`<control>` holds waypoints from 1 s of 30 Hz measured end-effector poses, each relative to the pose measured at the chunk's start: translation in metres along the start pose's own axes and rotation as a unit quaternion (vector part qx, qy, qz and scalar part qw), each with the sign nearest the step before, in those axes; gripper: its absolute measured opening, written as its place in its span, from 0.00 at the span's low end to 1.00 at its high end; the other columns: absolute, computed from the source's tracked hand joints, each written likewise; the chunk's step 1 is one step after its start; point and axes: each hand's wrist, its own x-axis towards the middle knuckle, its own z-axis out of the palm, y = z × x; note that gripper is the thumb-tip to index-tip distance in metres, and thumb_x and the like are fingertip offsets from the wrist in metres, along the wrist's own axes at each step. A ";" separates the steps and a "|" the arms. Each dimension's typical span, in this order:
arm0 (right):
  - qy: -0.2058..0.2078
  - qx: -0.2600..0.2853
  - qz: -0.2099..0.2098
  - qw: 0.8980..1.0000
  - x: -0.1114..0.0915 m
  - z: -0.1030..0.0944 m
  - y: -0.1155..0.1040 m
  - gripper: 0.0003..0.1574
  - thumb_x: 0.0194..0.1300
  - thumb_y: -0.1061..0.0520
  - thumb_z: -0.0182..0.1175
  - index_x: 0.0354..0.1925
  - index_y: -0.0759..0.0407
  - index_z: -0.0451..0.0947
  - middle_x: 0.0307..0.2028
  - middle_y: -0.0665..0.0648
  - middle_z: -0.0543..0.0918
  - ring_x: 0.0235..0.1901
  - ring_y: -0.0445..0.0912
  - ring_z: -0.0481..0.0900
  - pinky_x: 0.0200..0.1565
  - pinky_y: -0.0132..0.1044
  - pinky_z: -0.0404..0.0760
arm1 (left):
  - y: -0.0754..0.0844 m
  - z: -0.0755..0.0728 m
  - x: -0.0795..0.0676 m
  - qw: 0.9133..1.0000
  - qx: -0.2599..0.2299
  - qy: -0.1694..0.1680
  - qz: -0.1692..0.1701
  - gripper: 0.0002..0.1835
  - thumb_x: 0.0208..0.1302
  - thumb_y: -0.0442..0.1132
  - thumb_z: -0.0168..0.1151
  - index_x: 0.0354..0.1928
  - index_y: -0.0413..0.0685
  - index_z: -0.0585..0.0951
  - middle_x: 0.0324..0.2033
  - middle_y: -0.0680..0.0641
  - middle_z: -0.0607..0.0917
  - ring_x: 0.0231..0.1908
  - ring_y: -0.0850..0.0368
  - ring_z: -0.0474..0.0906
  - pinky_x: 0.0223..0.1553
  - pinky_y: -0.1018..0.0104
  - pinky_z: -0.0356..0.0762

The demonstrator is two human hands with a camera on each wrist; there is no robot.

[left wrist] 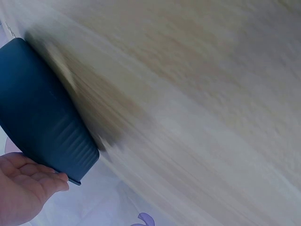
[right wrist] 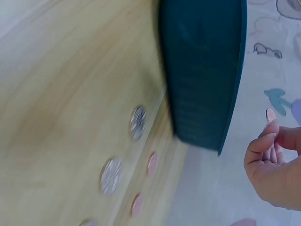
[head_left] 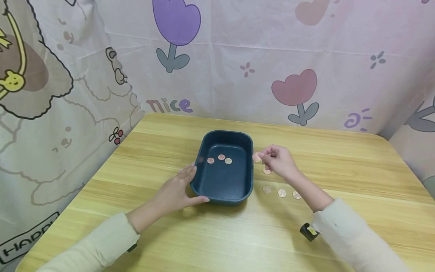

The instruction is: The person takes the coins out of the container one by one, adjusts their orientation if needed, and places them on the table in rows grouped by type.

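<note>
In the head view, the person's right grip point(head_left: 280, 161) pinches a held coin point(head_left: 256, 156) between thumb and fingers, just beside the right rim of a dark blue container point(head_left: 221, 185), which sits on the wooden bench point(head_left: 210, 238) to the left of that grip. Three inside coins point(head_left: 221, 157) lie on the container's floor, farther left of the right grip. A partly covered coin point(head_left: 266, 172) shows just under the right grip, and a row of three coins point(head_left: 281, 193) lies nearer the person than it. The left grip point(head_left: 176, 190) rests against the container's near left corner, fingers extended along the side and thumb stretched along the near end; the container is directly to its right. A printed cloth point(head_left: 231, 30) hangs beyond both grips. In the left wrist view, the left grip's fingertips touch the container's rim, with the container's ribbed outer wall right beside them. In the right wrist view, the held coin sticks out past the right grip's fingertips, apart from the container, and five coins lie on the bench, well apart from that grip.
</note>
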 end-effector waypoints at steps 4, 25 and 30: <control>0.008 -0.015 0.009 1.000 -0.005 -0.016 0.009 0.12 0.66 0.60 0.53 0.36 0.71 0.71 0.19 0.48 0.74 0.17 0.36 0.69 0.19 0.25 0.70 | -0.001 0.000 0.000 1.000 0.000 -0.003 0.000 0.54 0.46 0.67 0.64 0.65 0.33 0.63 0.68 0.36 0.61 0.65 0.36 0.60 0.60 0.43 0.67; 0.017 -0.106 0.077 0.991 -0.018 -0.067 0.071 0.15 0.68 0.55 0.52 0.38 0.70 0.71 0.22 0.49 0.75 0.22 0.37 0.71 0.25 0.29 0.75 | -0.002 0.000 0.000 1.000 0.003 0.001 0.004 0.54 0.46 0.68 0.63 0.65 0.33 0.63 0.68 0.37 0.61 0.66 0.37 0.60 0.60 0.44 0.66; 0.013 -0.126 0.099 0.987 -0.014 -0.070 0.085 0.14 0.67 0.57 0.52 0.38 0.70 0.71 0.24 0.51 0.76 0.25 0.40 0.72 0.25 0.28 0.74 | -0.002 0.000 0.001 1.000 0.002 -0.004 0.002 0.54 0.46 0.68 0.63 0.65 0.33 0.63 0.68 0.37 0.60 0.66 0.37 0.60 0.60 0.44 0.66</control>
